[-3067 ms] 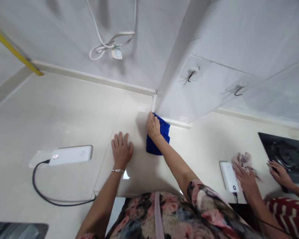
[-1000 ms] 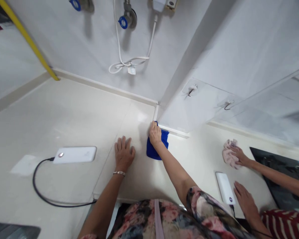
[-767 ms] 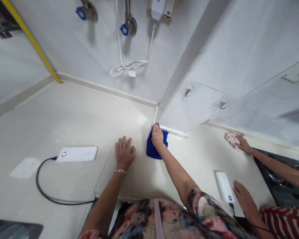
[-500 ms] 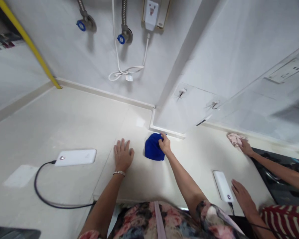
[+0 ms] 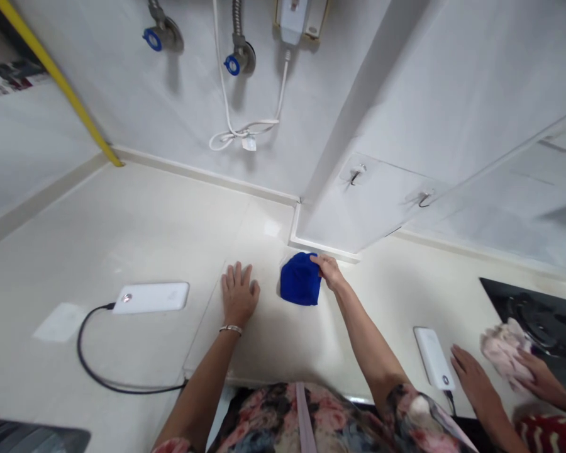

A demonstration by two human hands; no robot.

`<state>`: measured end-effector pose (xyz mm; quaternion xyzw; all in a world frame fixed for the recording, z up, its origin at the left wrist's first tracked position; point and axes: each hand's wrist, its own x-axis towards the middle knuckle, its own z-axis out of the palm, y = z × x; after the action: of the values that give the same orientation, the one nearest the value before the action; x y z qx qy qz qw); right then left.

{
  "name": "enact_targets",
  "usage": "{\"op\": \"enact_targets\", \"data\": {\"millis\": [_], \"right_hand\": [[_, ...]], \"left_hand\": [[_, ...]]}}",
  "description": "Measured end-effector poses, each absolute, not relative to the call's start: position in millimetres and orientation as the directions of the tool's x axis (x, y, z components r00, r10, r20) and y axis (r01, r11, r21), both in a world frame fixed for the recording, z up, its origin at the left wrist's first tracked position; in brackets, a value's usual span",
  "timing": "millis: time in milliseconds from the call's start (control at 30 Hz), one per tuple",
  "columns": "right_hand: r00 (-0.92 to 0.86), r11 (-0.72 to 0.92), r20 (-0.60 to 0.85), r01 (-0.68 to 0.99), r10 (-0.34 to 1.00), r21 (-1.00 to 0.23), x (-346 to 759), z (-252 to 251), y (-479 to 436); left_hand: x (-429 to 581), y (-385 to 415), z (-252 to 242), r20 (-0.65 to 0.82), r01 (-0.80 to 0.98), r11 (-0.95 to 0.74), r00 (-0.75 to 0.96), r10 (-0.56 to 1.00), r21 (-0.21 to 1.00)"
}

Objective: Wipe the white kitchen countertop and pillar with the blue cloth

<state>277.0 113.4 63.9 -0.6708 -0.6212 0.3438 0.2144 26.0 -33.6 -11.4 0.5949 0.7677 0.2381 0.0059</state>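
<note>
From the head view, the right hand [image 5: 329, 270] reaches forward across the cream countertop [image 5: 122, 239], its fingers close together, their tips on the right edge of the blue cloth [image 5: 300, 279]; whether they grip it, I cannot tell. The cloth sits bunched near the far corner, showing no clear long axis. The left hand [image 5: 239, 294] lies flat just left of it, fingers spread wide.

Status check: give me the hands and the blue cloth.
Right hand at blue cloth's right edge. Left hand spread flat on cream countertop, beside cloth. White power bank further left, not in the way.
</note>
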Motion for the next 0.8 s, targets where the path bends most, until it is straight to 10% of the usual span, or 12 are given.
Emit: {"op": "enact_targets", "data": {"millis": [267,500,800], "right_hand": [[-0.096,0.069,-0.004,0.746,0.995,-0.662,218,67,135],[-0.175,0.178,0.041,0.98,0.984,-0.09,207,51,119],[-0.224,0.223,-0.015,0.972,0.974,-0.073,206,44,147]], "left_hand": [[27,-34,-3,0.232,0.898,0.186,-0.295,0.927,0.399],[27,-35,-1,0.211,0.894,0.192,-0.296,0.932,0.406],[28,-35,-4,0.193,0.889,0.201,-0.301,0.934,0.411]]}}
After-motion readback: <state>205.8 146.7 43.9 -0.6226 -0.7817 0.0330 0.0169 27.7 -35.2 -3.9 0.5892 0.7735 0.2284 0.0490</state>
